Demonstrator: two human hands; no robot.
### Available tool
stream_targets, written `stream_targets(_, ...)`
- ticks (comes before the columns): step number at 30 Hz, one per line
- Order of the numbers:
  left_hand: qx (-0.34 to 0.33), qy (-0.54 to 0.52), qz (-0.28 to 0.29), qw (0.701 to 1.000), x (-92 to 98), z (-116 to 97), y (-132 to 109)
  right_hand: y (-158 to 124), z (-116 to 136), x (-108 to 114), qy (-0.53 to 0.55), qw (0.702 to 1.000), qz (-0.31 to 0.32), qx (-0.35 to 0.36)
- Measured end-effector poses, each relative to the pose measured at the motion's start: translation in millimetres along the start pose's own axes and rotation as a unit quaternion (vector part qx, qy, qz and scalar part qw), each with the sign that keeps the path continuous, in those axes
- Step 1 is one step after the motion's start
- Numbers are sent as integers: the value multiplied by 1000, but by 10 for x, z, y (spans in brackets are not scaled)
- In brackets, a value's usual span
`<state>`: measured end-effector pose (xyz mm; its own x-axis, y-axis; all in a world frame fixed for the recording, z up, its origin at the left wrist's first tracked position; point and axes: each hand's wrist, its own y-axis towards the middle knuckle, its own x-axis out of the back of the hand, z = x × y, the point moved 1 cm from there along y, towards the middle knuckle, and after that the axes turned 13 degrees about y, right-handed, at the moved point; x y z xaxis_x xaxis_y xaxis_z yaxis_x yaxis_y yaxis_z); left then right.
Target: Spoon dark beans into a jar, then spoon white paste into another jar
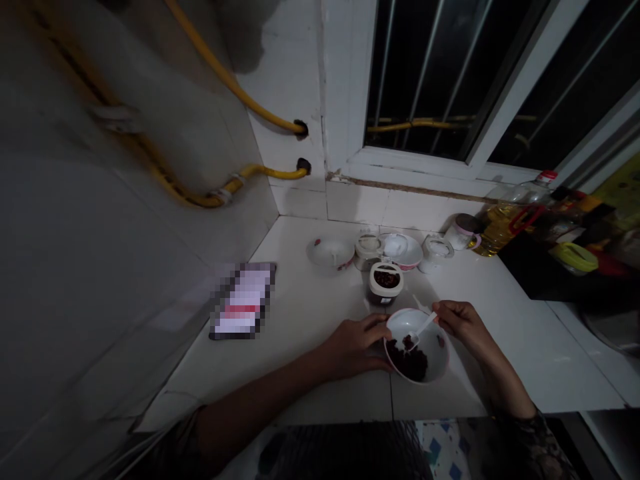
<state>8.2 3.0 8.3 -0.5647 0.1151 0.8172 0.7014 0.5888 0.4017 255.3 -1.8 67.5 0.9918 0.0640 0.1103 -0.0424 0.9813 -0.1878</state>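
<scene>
The right hand (460, 323) is closed in a pinch on the handle of a white plastic spoon (425, 327), its scoop end dipped into a dark red-brown crumbly seasoning (413, 365) that covers the near and left part of the bottom of a white bowl (439, 360). The left hand (353, 347) is half open, thumb and fingers spread around the bowl's left side, holding it on the white-tiled counter (305, 320). Just behind the bowl stands an open, white-rimmed jar (385, 293) with similar dark red contents. Beyond it, near the wall, are a shallow bowl (325, 253), a clear-lidded jar (369, 248), a pink-edged bowl (413, 253) and another clear-lidded jar (437, 255). Farther right come a dark-lidded mug (457, 233), a red-capped oil bottle (495, 227) and a black box (525, 270) beside crowded containers too dim to name. Well left of the hands lies a smartphone (245, 300) with its screen lit. Yellow pipes (187, 195) run along the left wall, and a barred window (425, 80) shows darkness outside.
</scene>
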Motion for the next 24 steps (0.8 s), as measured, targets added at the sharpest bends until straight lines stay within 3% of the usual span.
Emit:
stream_targets(16,5,8,5,1000,12,-5,10,41,28,1,2,1000,-13,-4)
stream_targets(24,10,10,13,1000,4,1,5,315,284,43,23,999,-28,34)
